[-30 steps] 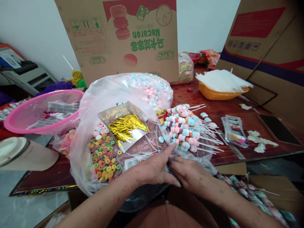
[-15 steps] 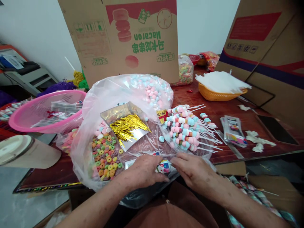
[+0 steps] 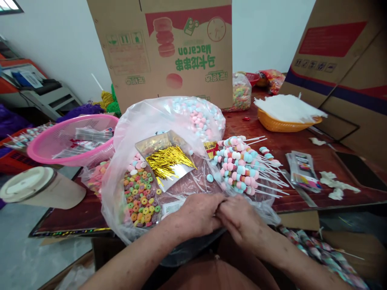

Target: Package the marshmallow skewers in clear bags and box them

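Note:
My left hand (image 3: 196, 215) and my right hand (image 3: 242, 221) meet fingertip to fingertip at the near edge of a large clear plastic bag (image 3: 133, 121). Both hands are closed in a pinch, and what they grip is hidden under the fingers. Just beyond them lies a pile of candy skewers (image 3: 242, 165) with pink, blue and white pieces on white sticks. On the bag sits a clear tray of gold twist ties (image 3: 169, 159), and left of it a heap of coloured ring candies (image 3: 142, 195).
Pink and blue marshmallows (image 3: 196, 114) fill the bag's far side. A pink basket (image 3: 72, 139) and a tipped paper cup (image 3: 42, 187) lie left. An orange basket (image 3: 287, 123) of white sheets and printed packets (image 3: 304, 171) lie right. Cardboard boxes (image 3: 169, 52) stand behind.
Half a second ago a small colourful packet showed between my hands. My fingers have since closed together over that spot and hide it. The view shifted slightly left.

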`<action>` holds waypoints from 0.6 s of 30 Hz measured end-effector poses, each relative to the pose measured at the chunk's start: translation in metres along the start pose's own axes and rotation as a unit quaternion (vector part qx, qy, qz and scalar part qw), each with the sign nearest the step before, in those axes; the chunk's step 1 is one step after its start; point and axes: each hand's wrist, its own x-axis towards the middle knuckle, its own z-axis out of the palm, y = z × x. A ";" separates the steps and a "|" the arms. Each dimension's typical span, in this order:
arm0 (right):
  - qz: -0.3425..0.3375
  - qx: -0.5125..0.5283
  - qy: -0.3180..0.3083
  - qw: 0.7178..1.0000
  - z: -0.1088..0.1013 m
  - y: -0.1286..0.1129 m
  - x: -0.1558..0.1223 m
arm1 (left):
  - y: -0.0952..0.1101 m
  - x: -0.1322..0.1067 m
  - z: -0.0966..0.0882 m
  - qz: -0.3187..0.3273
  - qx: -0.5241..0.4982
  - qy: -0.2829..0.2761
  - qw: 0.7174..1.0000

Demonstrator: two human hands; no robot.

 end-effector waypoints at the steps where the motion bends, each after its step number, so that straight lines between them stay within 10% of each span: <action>1: 0.053 0.052 0.013 0.997 -0.002 0.002 -0.001 | -0.003 -0.005 -0.001 0.004 -0.040 0.084 0.996; 5: 0.256 0.304 0.049 0.917 -0.004 0.006 -0.006 | -0.023 -0.028 0.005 -0.149 -0.278 0.421 0.850; 8: 0.317 0.466 0.044 0.825 0.013 -0.006 -0.007 | -0.035 -0.032 0.018 -0.247 -0.563 0.363 0.700; 11: 0.335 0.527 -0.031 0.781 0.032 -0.021 -0.006 | -0.034 -0.023 0.017 -0.206 -0.726 0.332 0.566; 18: 0.116 0.081 0.051 0.989 0.037 -0.019 -0.014 | -0.035 -0.015 -0.012 -0.226 -0.791 0.376 0.427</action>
